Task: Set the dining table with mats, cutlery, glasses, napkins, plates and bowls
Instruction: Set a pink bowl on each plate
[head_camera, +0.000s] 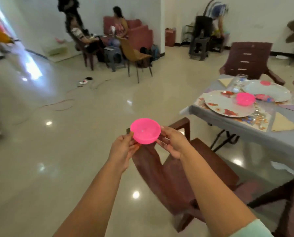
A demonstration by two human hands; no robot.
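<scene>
A pink plastic bowl is held in front of me above the floor and a chair. My left hand grips its left side and my right hand grips its right side. The dining table with a grey cloth stands to the right. On it lie patterned mats, a near plate with a pink bowl on it, and a far plate with another pink bowl. A glass and folded napkins are also there.
A dark red chair stands right below my hands, by the table's near edge. Another chair is at the table's far side. People sit on chairs and a sofa at the back of the room. Cables lie on the shiny floor.
</scene>
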